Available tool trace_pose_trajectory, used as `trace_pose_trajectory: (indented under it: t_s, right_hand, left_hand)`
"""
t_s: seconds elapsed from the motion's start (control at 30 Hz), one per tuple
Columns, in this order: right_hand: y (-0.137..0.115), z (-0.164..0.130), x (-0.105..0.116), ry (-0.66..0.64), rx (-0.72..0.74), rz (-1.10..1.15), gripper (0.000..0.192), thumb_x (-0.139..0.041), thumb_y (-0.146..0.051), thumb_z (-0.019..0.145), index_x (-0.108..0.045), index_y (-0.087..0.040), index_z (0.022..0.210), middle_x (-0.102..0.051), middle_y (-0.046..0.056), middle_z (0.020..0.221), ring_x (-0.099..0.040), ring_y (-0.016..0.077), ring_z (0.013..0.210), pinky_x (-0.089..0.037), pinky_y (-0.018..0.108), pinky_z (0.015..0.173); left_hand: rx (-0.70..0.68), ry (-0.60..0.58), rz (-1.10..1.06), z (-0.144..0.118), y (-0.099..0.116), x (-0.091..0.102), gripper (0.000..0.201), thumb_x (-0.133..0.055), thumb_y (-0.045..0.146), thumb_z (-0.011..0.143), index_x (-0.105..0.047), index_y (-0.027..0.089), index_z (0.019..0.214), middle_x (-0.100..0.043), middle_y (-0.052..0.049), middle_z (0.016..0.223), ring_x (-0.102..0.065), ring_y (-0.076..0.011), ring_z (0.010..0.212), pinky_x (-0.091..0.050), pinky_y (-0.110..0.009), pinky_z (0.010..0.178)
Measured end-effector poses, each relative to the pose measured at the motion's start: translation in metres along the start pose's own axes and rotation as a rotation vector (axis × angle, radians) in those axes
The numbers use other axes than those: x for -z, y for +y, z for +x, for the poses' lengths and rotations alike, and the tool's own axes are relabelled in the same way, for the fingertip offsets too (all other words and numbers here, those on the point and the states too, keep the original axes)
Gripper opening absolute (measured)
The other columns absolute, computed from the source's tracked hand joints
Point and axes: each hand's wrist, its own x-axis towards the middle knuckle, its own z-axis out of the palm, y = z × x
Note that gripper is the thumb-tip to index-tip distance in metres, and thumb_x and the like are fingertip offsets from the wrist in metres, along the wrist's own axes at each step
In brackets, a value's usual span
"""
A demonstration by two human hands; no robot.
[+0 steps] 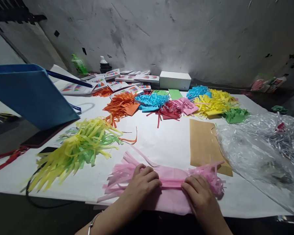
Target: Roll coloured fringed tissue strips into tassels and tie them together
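Pink tissue paper [172, 200] with fringed ends lies at the table's front edge, a folded strip running across its middle. My left hand [145, 181] has its fingers curled on the left end of that strip. On the strip's right end my right hand [198, 187] presses with bent fingers, close to the bunched pink fringe [210, 176]. The thumbs and part of the fold are hidden under the hands. A yellow and green tissue fringe [80, 147] rests to the left of my left hand. Beyond my right hand lies a brown paper envelope [203, 143].
Behind are tissue tassels in orange [123, 106], blue [150, 101], red [170, 111] and yellow [215, 101]. Printed boxes [122, 80] pile up beside a white box [175, 80]. A blue folder [34, 94] stands left; clear plastic with silvery strips [267, 147] lies right.
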Motion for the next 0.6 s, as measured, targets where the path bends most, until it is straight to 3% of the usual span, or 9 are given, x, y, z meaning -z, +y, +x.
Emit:
trace_pose_trajectory:
  t_s: [0.13,0.3,0.4,0.47,0.6]
  right_hand:
    - [-0.003,0.005,-0.013,-0.061,-0.179,-0.172,0.03,-0.039,-0.019,0.101,-0.058,-0.021,0.077,-0.061,0.004,0.081,-0.052,0.0236,0.082,-0.035,0.045,0.088]
    - [-0.014,0.018,-0.016,-0.095,-0.26,-0.33,0.024,-0.044,-0.014,0.095,-0.059,-0.021,0.078,-0.061,0.007,0.081,-0.051,0.026,0.082,-0.032,0.05,0.089]
    - [-0.019,0.022,-0.016,-0.045,-0.116,-0.189,0.02,-0.046,-0.012,0.096,-0.062,-0.02,0.087,-0.063,0.005,0.088,-0.053,0.023,0.087,-0.03,0.046,0.095]
    - [-0.019,0.024,-0.018,-0.047,0.001,-0.094,0.025,-0.043,-0.011,0.098,-0.06,-0.02,0.083,-0.061,0.002,0.08,-0.051,0.0196,0.08,-0.031,0.04,0.091]
    - [-0.017,0.025,-0.023,-0.05,0.045,-0.065,0.032,-0.041,-0.011,0.1,-0.055,-0.02,0.072,-0.056,0.0,0.069,-0.047,0.0166,0.07,-0.032,0.035,0.082]
  left_hand:
    - [0.215,0.02,0.136,0.005,0.013,-0.003,0.017,-0.062,0.013,0.088,-0.062,0.019,0.073,-0.067,-0.001,0.076,-0.055,-0.0215,0.08,-0.03,-0.042,0.087]
    - [0.383,-0.144,0.246,0.022,0.02,0.002,0.012,-0.061,0.015,0.088,-0.066,0.017,0.077,-0.068,-0.007,0.087,-0.058,-0.027,0.086,-0.034,-0.047,0.084]
    - [0.389,-0.18,0.25,0.025,0.019,0.002,0.01,-0.064,0.017,0.088,-0.067,0.018,0.078,-0.068,-0.007,0.089,-0.058,-0.0277,0.088,-0.035,-0.047,0.085]
    - [0.379,-0.154,0.251,0.023,0.016,0.001,0.007,-0.066,0.017,0.086,-0.067,0.018,0.08,-0.068,-0.006,0.089,-0.058,-0.0266,0.087,-0.035,-0.046,0.085]
    - [0.167,-0.003,0.187,0.016,0.007,-0.004,0.009,-0.074,0.019,0.085,-0.067,0.024,0.087,-0.068,-0.001,0.093,-0.057,-0.022,0.09,-0.032,-0.044,0.094]
